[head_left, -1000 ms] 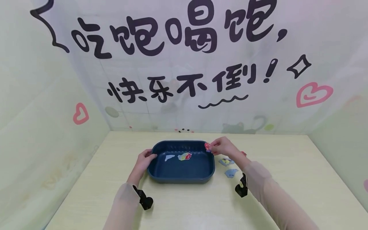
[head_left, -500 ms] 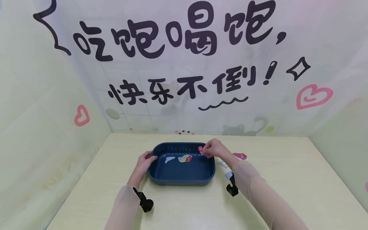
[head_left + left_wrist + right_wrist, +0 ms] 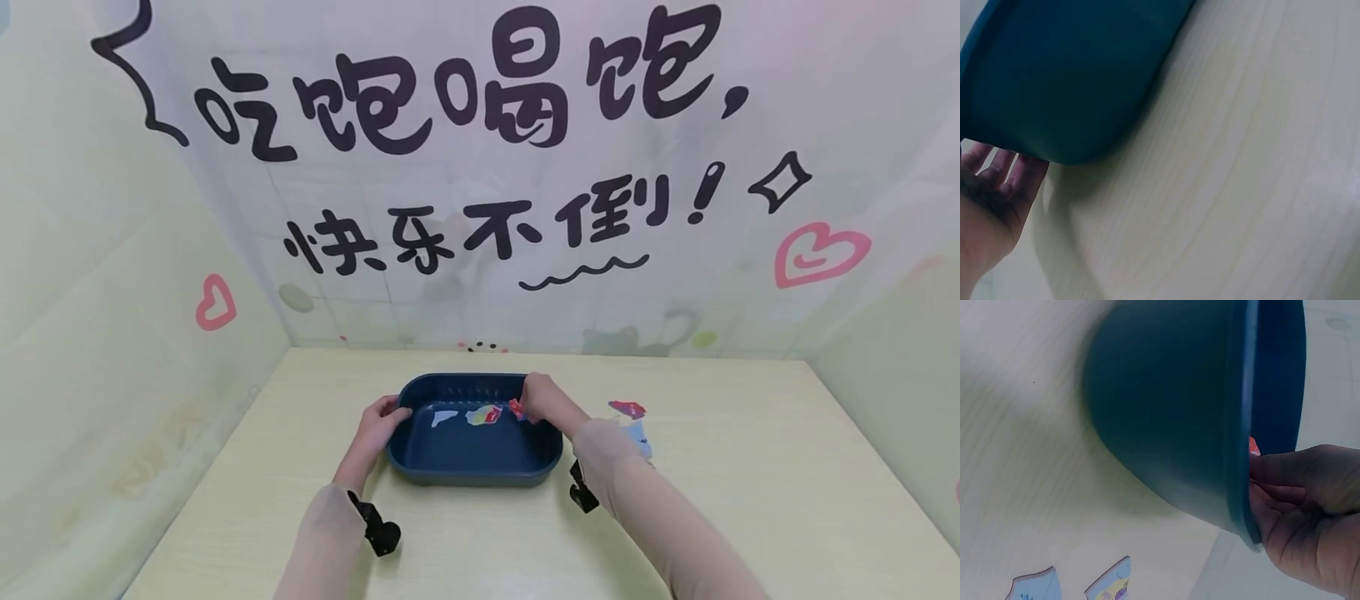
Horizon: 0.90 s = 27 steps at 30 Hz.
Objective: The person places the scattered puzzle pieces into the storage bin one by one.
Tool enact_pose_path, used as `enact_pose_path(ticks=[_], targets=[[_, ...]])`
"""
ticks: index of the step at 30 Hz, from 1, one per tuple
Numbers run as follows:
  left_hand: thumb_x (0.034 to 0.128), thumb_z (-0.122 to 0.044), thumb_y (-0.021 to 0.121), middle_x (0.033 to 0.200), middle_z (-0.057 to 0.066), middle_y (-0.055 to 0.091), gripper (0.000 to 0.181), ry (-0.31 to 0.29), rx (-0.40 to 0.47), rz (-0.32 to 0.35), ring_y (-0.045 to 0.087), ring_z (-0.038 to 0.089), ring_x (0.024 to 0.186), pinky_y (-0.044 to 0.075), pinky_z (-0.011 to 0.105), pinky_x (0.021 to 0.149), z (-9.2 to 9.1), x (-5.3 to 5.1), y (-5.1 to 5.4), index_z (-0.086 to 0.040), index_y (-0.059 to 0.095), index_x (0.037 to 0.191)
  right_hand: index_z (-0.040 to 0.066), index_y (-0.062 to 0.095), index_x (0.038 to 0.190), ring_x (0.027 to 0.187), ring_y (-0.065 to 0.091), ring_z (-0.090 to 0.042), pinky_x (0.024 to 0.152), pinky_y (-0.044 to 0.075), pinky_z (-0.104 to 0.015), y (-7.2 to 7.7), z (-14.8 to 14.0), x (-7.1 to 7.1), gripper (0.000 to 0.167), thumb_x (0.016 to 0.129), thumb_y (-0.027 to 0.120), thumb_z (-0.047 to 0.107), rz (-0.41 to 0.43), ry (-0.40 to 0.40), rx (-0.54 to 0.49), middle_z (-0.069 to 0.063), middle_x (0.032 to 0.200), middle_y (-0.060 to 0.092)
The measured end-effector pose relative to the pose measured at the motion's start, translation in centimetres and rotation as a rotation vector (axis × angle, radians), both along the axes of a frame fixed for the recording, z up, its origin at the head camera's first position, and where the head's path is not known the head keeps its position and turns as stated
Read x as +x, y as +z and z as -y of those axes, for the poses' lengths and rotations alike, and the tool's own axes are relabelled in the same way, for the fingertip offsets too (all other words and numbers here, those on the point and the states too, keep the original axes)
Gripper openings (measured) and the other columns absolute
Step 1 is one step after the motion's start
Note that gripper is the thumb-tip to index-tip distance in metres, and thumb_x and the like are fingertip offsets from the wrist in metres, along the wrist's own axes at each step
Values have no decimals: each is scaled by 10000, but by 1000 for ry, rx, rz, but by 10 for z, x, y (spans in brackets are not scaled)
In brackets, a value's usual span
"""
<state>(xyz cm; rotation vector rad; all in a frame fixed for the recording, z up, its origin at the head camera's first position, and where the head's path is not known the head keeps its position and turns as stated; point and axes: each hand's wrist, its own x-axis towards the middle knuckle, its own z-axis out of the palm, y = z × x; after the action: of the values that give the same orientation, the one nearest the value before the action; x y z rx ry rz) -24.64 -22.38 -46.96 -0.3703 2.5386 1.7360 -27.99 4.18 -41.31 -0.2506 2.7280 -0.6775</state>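
Note:
A dark blue rectangular tub (image 3: 476, 477) with rounded corners stands on the table. My left hand (image 3: 377, 427) grips its left end, thumb over the rim and fingers outside, below the rim in the left wrist view. My right hand (image 3: 546, 402) reaches over the right rim and pinches a small red puzzle piece (image 3: 515, 408) low inside the tub. The fingertips are partly hidden by the wall in the right wrist view. On the tub floor lie a pale blue puzzle piece (image 3: 444, 417) and a multicoloured puzzle piece (image 3: 483, 415), apart from each other.
Right of the tub, a red-purple piece (image 3: 627, 408) and a light blue piece (image 3: 637, 435) lie on the table, partly behind the right sleeve. Two blue-based pieces show in the right wrist view, one with yellow (image 3: 1112, 584). A printed cloth (image 3: 480, 317) hangs behind the table.
My right hand has moved left and down with the red puzzle piece, from above the right rim into the tub. The left hand keeps its grip on the tub.

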Motion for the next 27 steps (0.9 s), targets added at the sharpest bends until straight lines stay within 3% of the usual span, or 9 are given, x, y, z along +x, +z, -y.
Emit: enact_pose_path(ticks=[3, 5, 10, 18, 23, 27], targets=[[885, -154, 515, 1225, 237, 495, 424, 0, 6, 7, 473, 313, 1118, 372, 435, 986, 1, 2, 0, 35, 456, 1261, 84, 438, 506, 419, 338, -91, 387, 307, -160, -5, 6, -4, 339, 775, 560, -83, 18, 17, 68, 16, 462, 347], [887, -155, 514, 1226, 237, 494, 425, -1, 5, 8, 474, 312, 1119, 372, 436, 986, 1, 2, -1, 34, 454, 1263, 64, 459, 551, 412, 313, -105, 383, 286, -173, -8, 8, -6, 295, 794, 543, -82, 44, 4, 73, 4, 469, 323], [884, -153, 515, 1229, 238, 496, 434, -3, 2, 5, 477, 312, 1122, 376, 432, 985, 1, 2, -1, 34, 451, 1270, 1, 543, 826, 435, 379, -135, 402, 311, -206, -10, 11, -9, 91, 828, 506, -82, 100, -31, 60, -44, 562, 415], [879, -163, 520, 1242, 234, 501, 442, -5, 13, 14, 478, 310, 1136, 374, 427, 997, -2, 0, -1, 26, 454, 1273, -6, 580, 957, 534, 529, -136, 454, 443, -206, -7, 16, -15, 160, 809, 579, -67, 138, -15, 202, -107, 806, 574], [875, -160, 524, 1235, 231, 496, 445, 0, 18, 10, 470, 301, 1132, 373, 418, 993, -2, -1, 0, 29, 451, 1271, -16, 563, 1099, 591, 596, -150, 565, 535, -237, -5, 19, -18, 262, 839, 565, -45, 166, -20, 199, -148, 969, 613], [875, -162, 523, 1257, 233, 486, 453, 4, 16, 21, 459, 307, 1157, 362, 430, 1013, 0, 1, 0, 26, 442, 1280, -20, 554, 1103, 622, 613, -164, 564, 535, -239, -3, 22, -18, 252, 851, 555, -32, 163, -6, 194, -153, 961, 612]])
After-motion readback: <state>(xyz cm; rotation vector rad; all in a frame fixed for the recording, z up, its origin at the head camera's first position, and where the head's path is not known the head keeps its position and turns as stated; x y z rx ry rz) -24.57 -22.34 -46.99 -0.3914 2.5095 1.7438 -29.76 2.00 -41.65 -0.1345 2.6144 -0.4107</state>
